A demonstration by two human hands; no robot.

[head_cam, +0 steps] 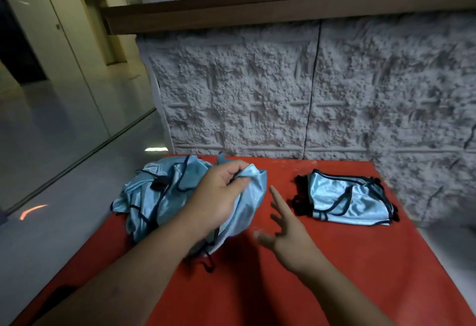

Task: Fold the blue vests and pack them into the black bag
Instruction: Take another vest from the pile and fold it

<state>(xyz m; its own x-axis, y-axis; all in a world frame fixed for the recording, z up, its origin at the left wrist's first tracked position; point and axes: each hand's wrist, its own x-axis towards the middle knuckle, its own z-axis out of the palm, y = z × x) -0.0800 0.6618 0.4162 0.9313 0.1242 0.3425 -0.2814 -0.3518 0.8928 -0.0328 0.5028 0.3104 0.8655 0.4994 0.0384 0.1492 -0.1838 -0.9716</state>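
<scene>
My left hand (219, 196) grips one blue vest (251, 196) atop the rumpled pile (154, 194) on the red table (334, 261); my right hand (286, 233) hovers spread, empty. I should lift it clear, then catch the opposite edge.

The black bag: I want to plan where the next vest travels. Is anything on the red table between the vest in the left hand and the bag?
Only the open right hand hovers there. The left hand grips a vest from the loose pile; bare red table separates it from the black bag, where folded vests lie.
</scene>
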